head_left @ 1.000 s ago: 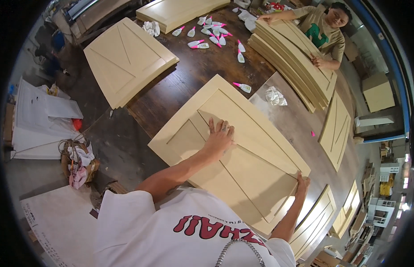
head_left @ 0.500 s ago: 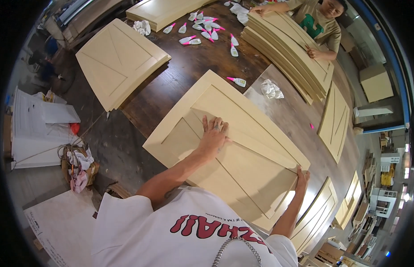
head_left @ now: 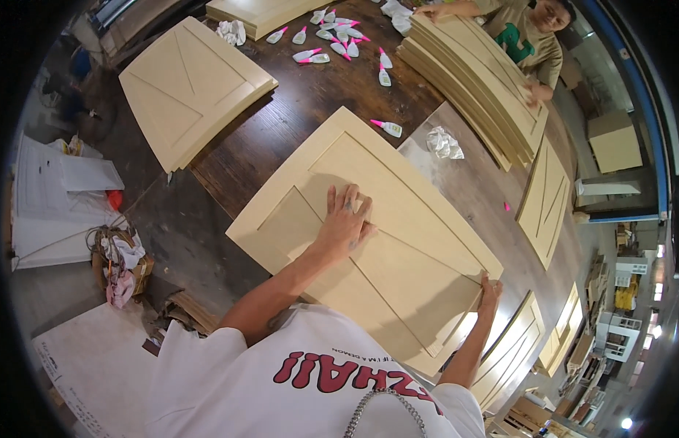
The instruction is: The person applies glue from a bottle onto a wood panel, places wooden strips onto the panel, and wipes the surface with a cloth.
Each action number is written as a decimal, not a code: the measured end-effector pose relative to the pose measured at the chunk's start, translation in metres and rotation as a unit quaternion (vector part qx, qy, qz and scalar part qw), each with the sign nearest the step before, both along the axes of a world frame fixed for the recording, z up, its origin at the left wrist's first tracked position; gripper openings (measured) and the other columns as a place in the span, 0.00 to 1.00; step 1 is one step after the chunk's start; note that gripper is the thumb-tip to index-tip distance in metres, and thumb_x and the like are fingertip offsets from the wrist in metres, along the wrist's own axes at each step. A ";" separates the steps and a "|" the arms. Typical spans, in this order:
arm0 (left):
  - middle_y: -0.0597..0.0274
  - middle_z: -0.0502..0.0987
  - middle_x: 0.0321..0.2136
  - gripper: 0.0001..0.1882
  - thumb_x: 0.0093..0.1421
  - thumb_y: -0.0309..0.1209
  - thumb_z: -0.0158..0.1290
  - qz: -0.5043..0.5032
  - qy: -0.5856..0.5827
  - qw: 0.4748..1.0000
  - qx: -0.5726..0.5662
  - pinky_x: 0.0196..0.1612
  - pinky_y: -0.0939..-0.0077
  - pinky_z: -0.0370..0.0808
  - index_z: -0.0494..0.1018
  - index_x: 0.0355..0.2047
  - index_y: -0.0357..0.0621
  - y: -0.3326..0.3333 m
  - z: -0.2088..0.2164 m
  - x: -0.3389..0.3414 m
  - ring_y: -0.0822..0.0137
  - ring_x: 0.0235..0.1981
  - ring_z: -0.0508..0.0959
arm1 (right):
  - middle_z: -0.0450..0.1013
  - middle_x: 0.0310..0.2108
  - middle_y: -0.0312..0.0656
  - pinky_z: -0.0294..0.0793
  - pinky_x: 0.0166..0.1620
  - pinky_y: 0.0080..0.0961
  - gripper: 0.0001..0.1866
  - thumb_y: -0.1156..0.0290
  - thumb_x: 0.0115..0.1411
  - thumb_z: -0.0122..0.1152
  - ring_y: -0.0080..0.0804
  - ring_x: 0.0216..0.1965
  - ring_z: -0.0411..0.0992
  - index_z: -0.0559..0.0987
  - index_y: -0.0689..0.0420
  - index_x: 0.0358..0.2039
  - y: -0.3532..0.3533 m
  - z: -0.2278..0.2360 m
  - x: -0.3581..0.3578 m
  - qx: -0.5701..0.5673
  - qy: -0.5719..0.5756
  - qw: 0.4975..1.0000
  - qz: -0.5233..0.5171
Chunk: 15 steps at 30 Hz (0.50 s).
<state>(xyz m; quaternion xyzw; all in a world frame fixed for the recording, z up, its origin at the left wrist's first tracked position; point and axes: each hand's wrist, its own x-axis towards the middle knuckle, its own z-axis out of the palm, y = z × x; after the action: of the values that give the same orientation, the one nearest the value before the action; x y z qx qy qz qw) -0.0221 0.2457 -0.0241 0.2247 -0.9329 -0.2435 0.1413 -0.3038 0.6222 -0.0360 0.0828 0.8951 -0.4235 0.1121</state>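
Note:
A pale wooden door panel with a raised border and diagonal grooves lies slanted on the table before me. My left hand rests on its middle, fingers apart and bent, the fingertips touching the wood beside the long diagonal groove. At the panel's right end, my right hand has its fingers closed over the edge where that groove meets the border. The underside of the panel and part of my right fingers are hidden.
Small white glue bottles with pink tips are scattered at the back. Stacked panels stand left; a co-worker's hands touch another stack at back right. Crumpled paper lies beyond my panel. More panels line the right side.
The inner piece along the long diagonal groove showed a raised edge before and now lies level. My hands keep about the same places. The co-worker's nearer hand has shifted slightly.

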 end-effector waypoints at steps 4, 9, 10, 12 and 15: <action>0.27 0.44 0.65 0.42 0.59 0.51 0.54 0.011 -0.001 1.000 -0.014 0.67 0.37 0.42 0.57 0.61 0.26 0.002 0.002 0.008 0.37 0.67 0.48 | 0.64 0.56 0.60 0.66 0.57 0.38 0.49 0.51 0.53 0.71 0.48 0.55 0.66 0.57 0.67 0.63 -0.002 0.006 -0.002 -0.012 -0.027 0.999 0.015; 0.25 0.39 0.67 0.52 0.59 0.59 0.50 0.010 -0.044 0.999 0.007 0.69 0.44 0.41 0.50 0.63 0.19 -0.007 0.004 0.023 0.38 0.70 0.42 | 0.61 0.60 0.63 0.63 0.60 0.37 0.53 0.48 0.52 0.71 0.49 0.58 0.64 0.54 0.68 0.65 -0.012 0.019 0.008 -0.009 -0.030 0.999 0.017; 0.25 0.39 0.67 0.52 0.59 0.59 0.50 0.005 -0.048 0.999 0.006 0.69 0.44 0.41 0.50 0.63 0.19 -0.010 0.013 0.028 0.38 0.70 0.42 | 0.61 0.59 0.63 0.63 0.60 0.37 0.52 0.46 0.53 0.70 0.49 0.58 0.64 0.55 0.69 0.65 -0.021 0.032 0.015 0.010 -0.041 0.999 0.034; 0.26 0.40 0.67 0.56 0.56 0.62 0.51 0.004 -0.150 0.988 -0.032 0.70 0.47 0.41 0.49 0.64 0.20 -0.015 0.029 0.039 0.38 0.70 0.42 | 0.61 0.59 0.63 0.63 0.59 0.37 0.52 0.44 0.53 0.68 0.49 0.58 0.64 0.57 0.69 0.64 -0.025 0.036 0.018 0.027 -0.053 0.997 0.045; 0.26 0.43 0.67 0.60 0.51 0.66 0.53 -0.016 -0.157 0.986 -0.054 0.70 0.48 0.38 0.49 0.64 0.21 -0.029 0.030 0.048 0.38 0.70 0.43 | 0.70 0.50 0.57 0.67 0.54 0.38 0.43 0.45 0.54 0.66 0.46 0.50 0.69 0.66 0.66 0.58 -0.021 0.031 0.017 0.029 -0.008 0.999 0.034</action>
<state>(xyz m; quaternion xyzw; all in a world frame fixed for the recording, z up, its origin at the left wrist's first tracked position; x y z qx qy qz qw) 0.0260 0.2170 0.0064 0.2373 -0.9587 -0.1569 0.0013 -0.2865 0.6010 -0.0052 0.0590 0.9085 -0.3922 0.1314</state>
